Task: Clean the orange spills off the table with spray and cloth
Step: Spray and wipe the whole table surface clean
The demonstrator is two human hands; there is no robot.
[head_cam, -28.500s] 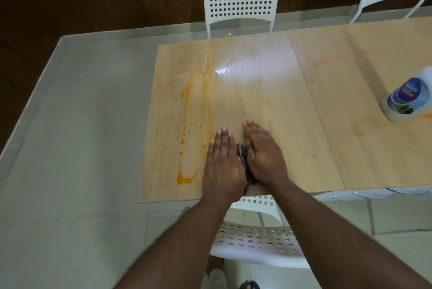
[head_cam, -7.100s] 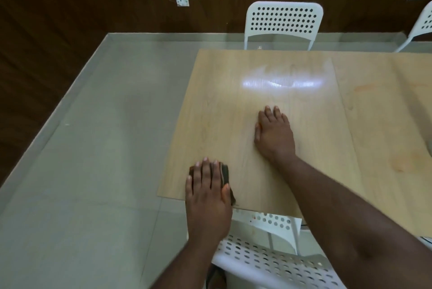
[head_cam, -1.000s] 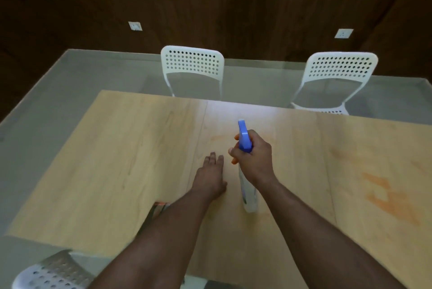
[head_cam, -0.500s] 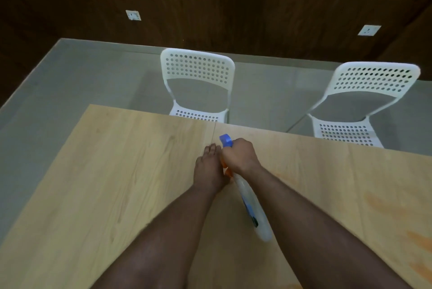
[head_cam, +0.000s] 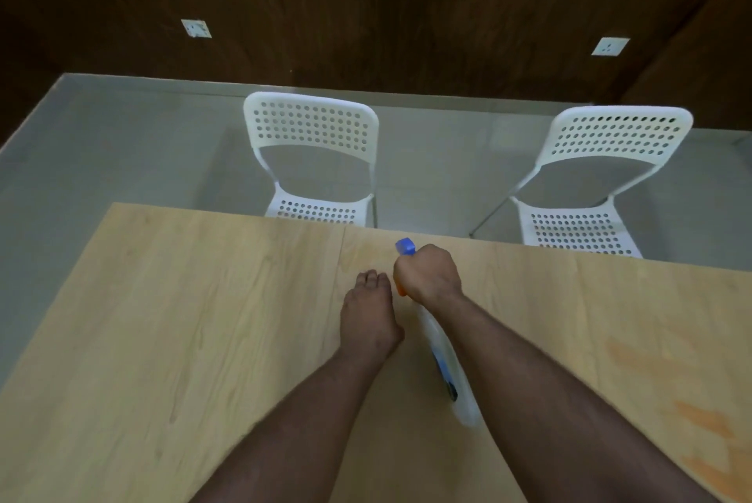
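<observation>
Head view, starting nearest me: both my forearms reach out over the table [head_cam: 183, 319], whose pale wood takes up the lower half of the frame. Orange spills [head_cam: 700, 421] smear the boards close to me on the right, well apart from both hands, so I judge that patch not yet cleaned. The cloth is nowhere in sight.

Further out, my left hand [head_cam: 368, 315] lies flat on the wood, fingers straight and relaxed, holding nothing; I take it as a brace while I lean across. Just beside it, my right hand [head_cam: 427, 277] is clenched round the neck of the spray bottle [head_cam: 447, 364]. The white body trails back under my wrist towards me, tilted well over, while the blue nozzle [head_cam: 405, 247] pokes past my knuckles toward the far edge. That slant aims the spray at the boards ahead of my fingers, where I see only a faint mark.

Beyond the table stand two white chairs [head_cam: 313, 161], then grey floor, then a dark wooden wall with two sockets [head_cam: 196, 28].
</observation>
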